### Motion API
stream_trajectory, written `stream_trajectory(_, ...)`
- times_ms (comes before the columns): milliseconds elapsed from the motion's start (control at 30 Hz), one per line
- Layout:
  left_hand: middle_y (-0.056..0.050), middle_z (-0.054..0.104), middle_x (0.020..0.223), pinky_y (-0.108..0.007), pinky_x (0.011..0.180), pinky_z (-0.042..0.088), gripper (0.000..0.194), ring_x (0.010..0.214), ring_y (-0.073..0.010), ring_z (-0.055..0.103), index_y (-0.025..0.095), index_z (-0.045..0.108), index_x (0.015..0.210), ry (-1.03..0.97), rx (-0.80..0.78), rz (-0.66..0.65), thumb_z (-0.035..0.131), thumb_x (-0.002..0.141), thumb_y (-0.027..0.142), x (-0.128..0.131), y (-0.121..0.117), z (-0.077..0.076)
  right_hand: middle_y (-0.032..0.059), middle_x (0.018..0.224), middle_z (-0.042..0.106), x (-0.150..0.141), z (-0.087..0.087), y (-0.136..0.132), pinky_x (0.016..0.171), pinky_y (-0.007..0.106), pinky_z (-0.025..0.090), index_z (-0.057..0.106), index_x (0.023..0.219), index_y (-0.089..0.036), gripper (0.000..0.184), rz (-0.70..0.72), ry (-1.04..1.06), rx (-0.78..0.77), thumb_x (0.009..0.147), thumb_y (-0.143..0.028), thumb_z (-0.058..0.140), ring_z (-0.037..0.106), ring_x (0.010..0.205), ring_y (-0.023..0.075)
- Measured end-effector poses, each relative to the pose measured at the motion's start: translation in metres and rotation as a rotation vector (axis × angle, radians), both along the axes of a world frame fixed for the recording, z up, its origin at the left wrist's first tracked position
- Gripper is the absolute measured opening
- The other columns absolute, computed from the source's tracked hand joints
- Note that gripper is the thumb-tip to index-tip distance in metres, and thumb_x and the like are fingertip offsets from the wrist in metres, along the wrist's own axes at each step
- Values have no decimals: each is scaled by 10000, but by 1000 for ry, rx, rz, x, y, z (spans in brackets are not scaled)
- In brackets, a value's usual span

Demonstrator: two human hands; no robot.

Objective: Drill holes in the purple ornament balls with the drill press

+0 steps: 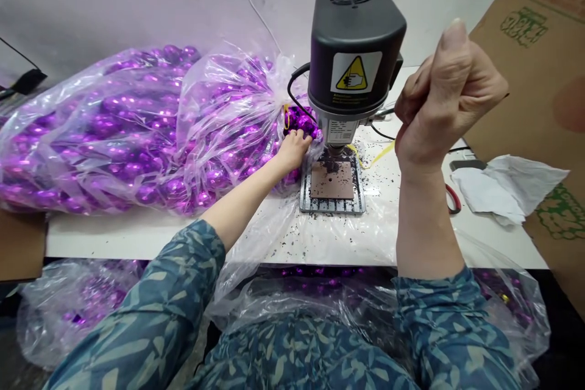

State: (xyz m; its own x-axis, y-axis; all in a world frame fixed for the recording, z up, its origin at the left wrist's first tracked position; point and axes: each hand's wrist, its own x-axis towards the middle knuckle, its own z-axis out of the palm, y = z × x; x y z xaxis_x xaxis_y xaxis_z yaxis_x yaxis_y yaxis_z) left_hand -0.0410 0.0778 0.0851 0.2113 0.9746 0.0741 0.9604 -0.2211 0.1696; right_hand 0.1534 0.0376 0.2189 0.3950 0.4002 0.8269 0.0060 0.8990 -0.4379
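My left hand reaches to the mouth of a clear plastic bag, its fingers curled onto shiny purple baubles; how many it holds is hidden. Right of a small black drill press, my right hand is raised in a closed fist. It seems wrapped round the press's lever, mostly hidden, with a dark tip showing past the hand. Beneath the drill head lies a brown square board with a small hole, on the slotted metal base. Dark shavings are scattered around it.
A large clear bag of purple baubles fills the table's left side. Crumpled white paper and a red-handled tool lie on the right, beside a cardboard box. Clear plastic sheeting hangs over the table's front edge.
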Motion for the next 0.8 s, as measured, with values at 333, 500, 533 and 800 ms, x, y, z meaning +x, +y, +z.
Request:
stream_trajectory(333,-76,789,1031,-412,903,603,469,938,-216,753,193,622,1211,-1350,-255,46,867,870,402,-1,-93,-18,-96,447,370,0,-1,-2,470,253,323,461,538,-186,592,1,-5,16,884,-634,634,316,367,1)
stream_trajectory(500,-56,790,1043,-363,948,583,539,990,-197,752,195,625,1082,-1473,-244,131,981,739,409,14,-90,-48,-92,458,348,1,-4,-2,493,256,365,430,549,-193,629,-50,-51,-17,907,-695,551,295,381,4)
stream_trajectory(533,-57,787,1059,-359,958,583,540,1000,-193,750,194,627,1080,-1478,-237,126,984,736,410,15,-87,-51,-87,464,342,2,-5,-2,499,260,370,423,554,-197,635,-56,-67,-23,917,-705,534,298,391,9)
stream_trajectory(800,-67,783,1045,-348,846,623,474,887,-176,736,184,670,1111,-1248,-141,8,957,758,318,14,-73,-57,-55,496,283,0,-9,-2,538,326,415,357,586,-241,690,-117,-114,-111,902,-854,391,292,452,76)
